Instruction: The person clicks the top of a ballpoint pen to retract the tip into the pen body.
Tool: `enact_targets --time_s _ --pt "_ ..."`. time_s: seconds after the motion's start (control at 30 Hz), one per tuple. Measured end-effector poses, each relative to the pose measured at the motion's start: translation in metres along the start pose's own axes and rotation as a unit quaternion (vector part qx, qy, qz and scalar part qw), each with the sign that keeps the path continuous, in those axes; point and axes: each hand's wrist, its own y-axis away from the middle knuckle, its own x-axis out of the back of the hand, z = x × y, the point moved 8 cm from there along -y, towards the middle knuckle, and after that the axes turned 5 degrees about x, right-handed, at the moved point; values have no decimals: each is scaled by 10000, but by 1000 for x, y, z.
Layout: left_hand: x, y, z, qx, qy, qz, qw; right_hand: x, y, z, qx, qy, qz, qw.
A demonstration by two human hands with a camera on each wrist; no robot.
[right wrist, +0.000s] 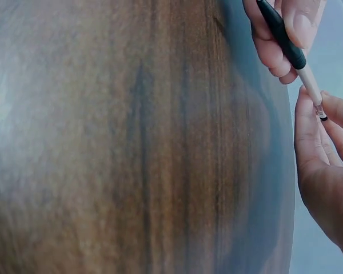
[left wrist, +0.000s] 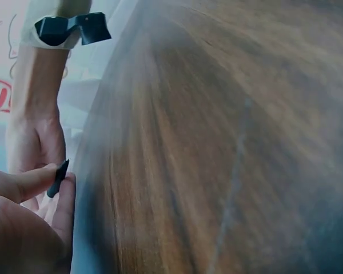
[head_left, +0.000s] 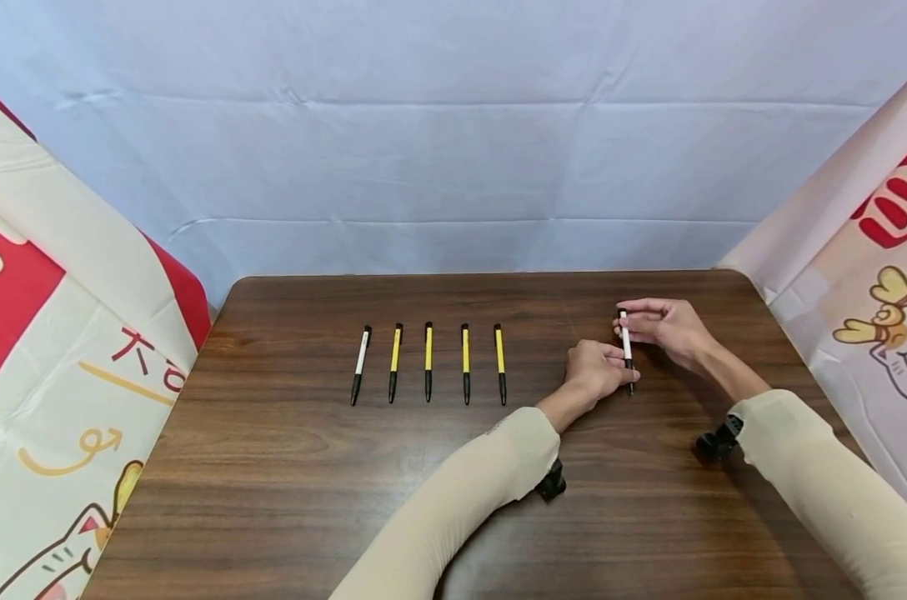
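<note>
Over the right part of the table, both hands hold one white pen with a black grip and black top. My left hand pinches the black grip near the tip, between thumb and fingers. At the upper end, my right hand pinches the white barrel by the black top. Only the dark tip end of the pen shows between the left fingers in the left wrist view. From the right wrist, the black grip and part of the white barrel are visible.
Left of the hands, several pens lie side by side in a row: a white pen at the left end, then yellow pens with black grips. The brown wooden table meets a pale cloth backdrop behind, with printed cloths at both sides.
</note>
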Motion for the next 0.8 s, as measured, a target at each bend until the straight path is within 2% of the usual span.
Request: enact_targets --time_s 0.1,0.2,0.47,0.8 --pt "1 2 -2 192 659 -45 9976 -1 1 -2 6 -37 -27 10000" --pt "1 5 -2 330 985 -78 9946 -3 2 -2 -39 18 -60 10000" --pt "4 6 -2 395 1371 -94 9897 -7 2 -5 -33 87 -188 9998" --pt "4 7 -2 303 1485 -215 9882 -7 2 -5 29 188 -179 9997"
